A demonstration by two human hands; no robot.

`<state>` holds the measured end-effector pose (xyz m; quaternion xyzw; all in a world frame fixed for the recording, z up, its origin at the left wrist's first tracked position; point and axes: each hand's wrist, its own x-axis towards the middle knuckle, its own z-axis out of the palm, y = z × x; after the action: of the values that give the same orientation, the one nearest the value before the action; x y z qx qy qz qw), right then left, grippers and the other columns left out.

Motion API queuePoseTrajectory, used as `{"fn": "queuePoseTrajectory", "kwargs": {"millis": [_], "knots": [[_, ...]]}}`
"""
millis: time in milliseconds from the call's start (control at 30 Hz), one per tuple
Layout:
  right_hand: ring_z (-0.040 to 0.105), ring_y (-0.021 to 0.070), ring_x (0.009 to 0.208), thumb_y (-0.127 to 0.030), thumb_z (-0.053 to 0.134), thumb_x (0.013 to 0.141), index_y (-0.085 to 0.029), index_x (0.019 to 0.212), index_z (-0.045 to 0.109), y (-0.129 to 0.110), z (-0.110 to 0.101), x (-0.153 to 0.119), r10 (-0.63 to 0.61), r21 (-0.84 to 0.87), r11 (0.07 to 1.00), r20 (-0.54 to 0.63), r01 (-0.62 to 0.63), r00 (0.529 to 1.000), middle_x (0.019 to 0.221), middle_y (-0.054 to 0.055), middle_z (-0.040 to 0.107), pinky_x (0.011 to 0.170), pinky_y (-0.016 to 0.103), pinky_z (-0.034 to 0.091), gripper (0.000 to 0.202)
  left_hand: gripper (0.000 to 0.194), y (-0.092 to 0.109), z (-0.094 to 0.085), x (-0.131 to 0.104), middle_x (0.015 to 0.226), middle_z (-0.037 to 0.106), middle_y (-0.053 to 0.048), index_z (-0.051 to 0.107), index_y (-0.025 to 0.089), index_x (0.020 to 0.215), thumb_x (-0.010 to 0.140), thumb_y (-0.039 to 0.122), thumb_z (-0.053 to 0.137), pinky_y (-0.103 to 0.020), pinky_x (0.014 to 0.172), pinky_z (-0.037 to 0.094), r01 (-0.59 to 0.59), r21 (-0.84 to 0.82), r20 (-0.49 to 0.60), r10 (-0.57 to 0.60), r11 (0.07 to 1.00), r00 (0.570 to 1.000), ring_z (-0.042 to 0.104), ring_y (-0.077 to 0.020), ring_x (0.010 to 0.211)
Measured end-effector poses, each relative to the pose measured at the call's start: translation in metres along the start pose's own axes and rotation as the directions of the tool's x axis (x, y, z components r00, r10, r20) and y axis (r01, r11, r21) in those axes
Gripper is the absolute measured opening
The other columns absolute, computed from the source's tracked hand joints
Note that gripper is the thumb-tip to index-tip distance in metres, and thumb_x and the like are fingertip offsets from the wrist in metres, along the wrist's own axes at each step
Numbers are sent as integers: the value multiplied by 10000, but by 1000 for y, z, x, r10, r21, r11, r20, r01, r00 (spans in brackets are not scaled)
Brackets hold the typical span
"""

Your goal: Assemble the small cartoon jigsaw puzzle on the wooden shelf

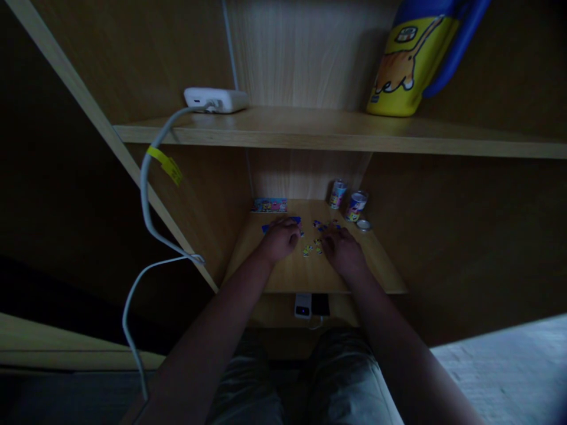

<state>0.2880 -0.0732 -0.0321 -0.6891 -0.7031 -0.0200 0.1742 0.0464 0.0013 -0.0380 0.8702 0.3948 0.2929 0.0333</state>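
Small jigsaw-like pieces lie on the wooden shelf board (287,277), the yellow ones (306,251) between my hands and some blue ones (318,225) just beyond. My left hand (282,237) rests over a blue strip (266,228) of pieces, its fingers curled; what they hold, if anything, is hidden. At the right side of the pieces is my right hand (342,247), fingers bent together at their edge; anything between the fingertips is too small to make out. A colourful picture card (269,205) lies at the back left.
Two printed cans (338,194) (355,206) stand at the back right, with a round lid (364,225) beside them. An upper shelf (310,127) carries a white adapter (217,100) with a hanging cable and a yellow-blue mug (405,65). Below lies a power bank (303,306).
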Motion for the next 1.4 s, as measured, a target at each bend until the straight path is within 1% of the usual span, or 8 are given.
{"fn": "queuePoseTrajectory", "kwargs": {"millis": [133, 233, 400, 633, 800, 933, 1100, 1400], "knots": [[680, 342, 1216, -434, 433, 1170, -205, 1641, 597, -2, -2, -2, 102, -85, 991, -9, -102, 995, 1420, 213, 694, 1002, 440, 563, 549, 210, 1, -1, 0, 1270, 833, -52, 819, 254, 956, 986, 142, 644, -510, 1140, 529, -8, -6, -4, 8, 1000, 1000, 745, -276, 1229], [641, 359, 1285, -425, 431, 1167, -227, 1698, 530, -3, -5, -3, 115, -96, 989, -2, -114, 993, 1466, 214, 667, 1032, 457, 546, 576, 225, 1, -2, 1, 1245, 834, -55, 818, 251, 947, 991, 139, 628, -518, 1156, 521, -15, -10, -3, 15, 1000, 1000, 743, -275, 1232], [624, 351, 1328, -429, 442, 1168, -222, 1517, 694, -6, -11, -4, 81, -91, 993, 40, -77, 996, 1501, 195, 664, 1062, 455, 529, 477, 206, 0, 0, 1, 1271, 834, -45, 815, 255, 957, 982, 137, 648, -522, 1172, 511, -5, -9, -10, 5, 1000, 1000, 738, -275, 1246], [662, 365, 1301, -487, 555, 1145, -154, 1546, 647, -6, -9, -2, 110, -61, 992, 43, -107, 993, 1432, 220, 710, 1020, 449, 555, 530, 194, -1, 0, 1, 1276, 831, -48, 814, 255, 963, 991, 152, 652, -516, 1168, 515, -9, -17, -1, 9, 1000, 1000, 739, -275, 1242], [755, 308, 1079, -434, 482, 1177, -123, 1322, 770, 0, -12, -6, 89, -39, 995, -26, -90, 996, 1207, 214, 793, 958, 386, 561, 449, 212, 2, -3, 1, 1275, 829, -42, 805, 255, 965, 1011, 153, 625, -517, 1176, 512, 3, -23, 5, -3, 1000, 1000, 734, -273, 1243], [778, 294, 949, -481, 607, 1130, -119, 1189, 804, 5, -13, -10, 117, -52, 992, -5, -118, 993, 1123, 212, 809, 856, 363, 566, 417, 232, 5, -5, 1, 1283, 810, -63, 809, 257, 1084, 1009, 150, 616, -511, 1150, 528, 54, 3, 3, -54, 999, 999, 709, -293, 1259], [778, 290, 1027, -443, 631, 1125, -134, 1151, 809, 9, -10, -9, 89, -10, 996, 19, -89, 996, 1171, 198, 800, 915, 358, 557, 357, 306, 4, -3, 1, 1338, 798, -77, 806, 251, 1200, 981, 134, 628, -523, 1197, 513, 66, 29, 24, -66, 997, 998, 691, -307, 1309], [747, 285, 1146, -406, 641, 1127, -186, 1152, 825, 13, -7, -7, 39, 75, 996, 46, -42, 998, 1251, 157, 792, 1014, 367, 537, 288, 301, 3, -2, 2, 1352, 809, -60, 808, 247, 1171, 979, 122, 613, -525, 1224, 512, 46, 18, 20, -46, 999, 999, 712, -284, 1297]]}}
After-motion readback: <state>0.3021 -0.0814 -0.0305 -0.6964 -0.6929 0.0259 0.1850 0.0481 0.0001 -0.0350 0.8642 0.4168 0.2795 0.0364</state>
